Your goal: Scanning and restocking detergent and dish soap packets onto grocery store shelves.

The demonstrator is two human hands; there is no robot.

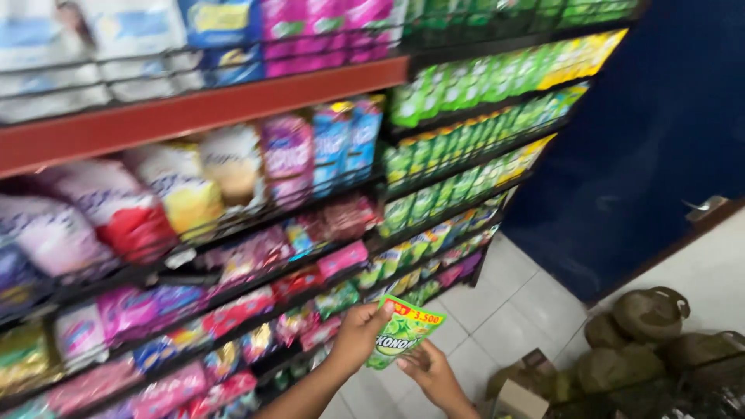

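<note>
Green sachet (403, 332) with a yellow-and-red top corner, near centre, pinched between the left hand (358, 335) and the right hand (434, 374). Green pouches (466, 132) in rows, some yellow, fill the far right shelves. Pink and blue bags (318, 151) stand upright at centre. Large white, pink and red bags (116, 206) lie at left. Small pink and multicoloured packets (233, 310) line the lower shelves.
</note>
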